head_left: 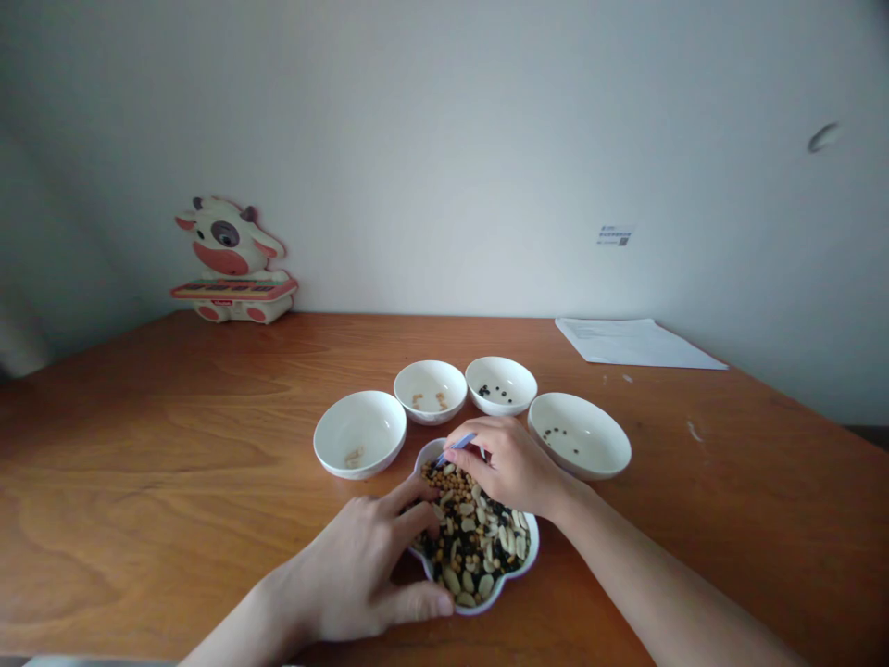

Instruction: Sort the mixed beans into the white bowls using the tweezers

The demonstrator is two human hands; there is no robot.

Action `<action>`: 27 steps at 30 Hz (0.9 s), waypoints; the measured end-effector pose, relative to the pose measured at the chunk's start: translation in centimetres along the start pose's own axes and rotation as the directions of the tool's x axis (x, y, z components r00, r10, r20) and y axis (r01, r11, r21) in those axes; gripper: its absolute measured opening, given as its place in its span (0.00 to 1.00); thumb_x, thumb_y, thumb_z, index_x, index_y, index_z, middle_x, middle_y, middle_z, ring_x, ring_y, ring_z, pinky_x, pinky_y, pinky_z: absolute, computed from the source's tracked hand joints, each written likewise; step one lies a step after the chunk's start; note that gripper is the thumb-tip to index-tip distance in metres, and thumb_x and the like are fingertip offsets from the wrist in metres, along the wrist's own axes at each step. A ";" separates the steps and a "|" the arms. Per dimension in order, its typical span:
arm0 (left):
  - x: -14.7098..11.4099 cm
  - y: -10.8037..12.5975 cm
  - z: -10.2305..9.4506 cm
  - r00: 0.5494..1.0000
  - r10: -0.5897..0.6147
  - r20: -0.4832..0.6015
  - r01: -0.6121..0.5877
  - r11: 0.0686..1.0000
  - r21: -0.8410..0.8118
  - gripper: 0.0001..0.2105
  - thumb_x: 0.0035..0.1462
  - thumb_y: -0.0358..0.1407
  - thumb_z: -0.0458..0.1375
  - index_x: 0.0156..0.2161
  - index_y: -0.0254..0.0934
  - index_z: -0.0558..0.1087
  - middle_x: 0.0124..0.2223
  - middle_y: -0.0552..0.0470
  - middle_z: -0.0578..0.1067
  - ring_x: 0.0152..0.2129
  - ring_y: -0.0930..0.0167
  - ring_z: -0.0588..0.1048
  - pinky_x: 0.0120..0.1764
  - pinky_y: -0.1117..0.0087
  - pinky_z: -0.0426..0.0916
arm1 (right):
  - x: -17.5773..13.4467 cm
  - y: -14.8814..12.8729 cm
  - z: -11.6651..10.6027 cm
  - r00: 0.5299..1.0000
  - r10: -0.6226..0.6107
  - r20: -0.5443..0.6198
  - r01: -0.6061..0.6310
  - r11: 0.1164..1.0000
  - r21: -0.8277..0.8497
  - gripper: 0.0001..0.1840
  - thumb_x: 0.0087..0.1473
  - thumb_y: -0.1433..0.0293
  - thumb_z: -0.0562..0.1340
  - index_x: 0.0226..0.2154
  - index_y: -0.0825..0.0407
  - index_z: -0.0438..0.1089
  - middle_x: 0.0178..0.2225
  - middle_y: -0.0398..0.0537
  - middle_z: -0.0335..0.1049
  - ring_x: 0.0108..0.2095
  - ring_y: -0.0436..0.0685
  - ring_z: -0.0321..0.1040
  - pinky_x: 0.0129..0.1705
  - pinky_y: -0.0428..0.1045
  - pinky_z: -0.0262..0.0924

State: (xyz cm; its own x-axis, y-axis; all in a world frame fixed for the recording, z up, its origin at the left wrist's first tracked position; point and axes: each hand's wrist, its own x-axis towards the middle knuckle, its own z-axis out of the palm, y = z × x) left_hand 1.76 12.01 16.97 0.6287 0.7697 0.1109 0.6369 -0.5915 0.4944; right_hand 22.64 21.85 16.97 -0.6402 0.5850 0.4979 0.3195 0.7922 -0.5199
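Thin blue-purple tool, plastic-looking: the right hand (510,456) has this little tool (461,446) over the far-left part of the dish, tip pointing down; it looks light and stiff, best pinched near the middle.
Right hand: thumb and fingers are pinched on the tool.
Left hand: this hand (368,556) is spread, not closed; its fingers bend over the dish's left side and its thumb is by the near rim. Whether the fingers press on the mix is hard to tell.
White flower-shaped dish with a pale purple rim: the dish (533,547) sits on the brown wooden table (173,482), full of mixed bits; it looks stiff and a bit heavy, best held by its wavy rim.
Mix in the dish: pale peanut halves (486,585), round yellow beans (455,482) and small black beans (473,539); the round ones look hard and likely slip, the peanuts may break.
Round white left bowl: this bowl (357,421) has a few tan bits.
Round white back-left bowl: this one (431,378) has some orange-tan bits.
Round white back-right bowl: this one (504,371) has a few black beans.
Round white right bowl: this one (590,431) has a few small dark beans.
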 end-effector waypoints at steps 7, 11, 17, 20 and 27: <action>0.1 0.1 -0.2 1.000 -0.007 0.014 0.007 1.000 -0.009 0.22 0.62 0.56 0.55 0.47 0.38 0.72 0.52 0.42 0.70 0.41 0.58 0.76 0.45 0.60 0.72 | 0.1 0.0 0.1 1.000 -0.017 0.008 0.017 1.000 0.004 0.07 0.59 0.72 0.61 0.31 0.52 0.75 0.32 0.46 0.79 0.32 0.53 0.74 0.37 0.48 0.66; 0.1 0.2 -0.2 1.000 -0.013 0.019 0.013 1.000 -0.010 0.23 0.62 0.56 0.55 0.46 0.37 0.72 0.50 0.43 0.71 0.41 0.59 0.75 0.44 0.59 0.72 | 0.1 -0.1 0.0 1.000 -0.023 -0.006 0.023 1.000 0.005 0.07 0.60 0.72 0.61 0.32 0.53 0.75 0.32 0.46 0.79 0.31 0.53 0.74 0.36 0.47 0.66; 0.1 0.1 -0.1 0.999 -0.033 0.035 0.033 0.999 -0.014 0.23 0.61 0.57 0.55 0.45 0.38 0.71 0.49 0.44 0.70 0.39 0.59 0.75 0.42 0.59 0.73 | 0.1 -0.1 -0.2 0.994 -0.082 -0.073 0.081 0.997 -0.011 0.07 0.59 0.72 0.61 0.31 0.54 0.74 0.30 0.46 0.78 0.28 0.52 0.72 0.33 0.46 0.64; 0.0 0.0 0.0 0.998 -0.044 0.044 0.044 0.999 -0.010 0.23 0.61 0.57 0.55 0.45 0.38 0.71 0.49 0.44 0.70 0.39 0.59 0.75 0.41 0.58 0.73 | 0.1 0.1 -0.6 0.988 -0.097 -0.118 0.096 0.995 -0.015 0.08 0.59 0.73 0.60 0.31 0.53 0.74 0.29 0.45 0.78 0.27 0.51 0.71 0.31 0.45 0.63; 0.0 0.0 0.0 0.998 -0.047 0.050 0.047 0.999 -0.010 0.24 0.62 0.57 0.53 0.47 0.38 0.70 0.51 0.43 0.70 0.41 0.57 0.76 0.44 0.54 0.73 | 0.1 1.6 -2.6 0.936 -0.007 -0.352 -0.045 0.989 -0.141 0.09 0.61 0.69 0.60 0.31 0.53 0.73 0.24 0.44 0.75 0.24 0.51 0.70 0.28 0.45 0.60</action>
State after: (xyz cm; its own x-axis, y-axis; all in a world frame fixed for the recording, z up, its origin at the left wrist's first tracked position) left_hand 1.74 12.03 16.98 0.6199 0.7834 0.0445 0.6613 -0.5521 0.5077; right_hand 24.91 23.62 18.03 -0.3560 0.6029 0.7140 0.4438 0.7815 -0.4386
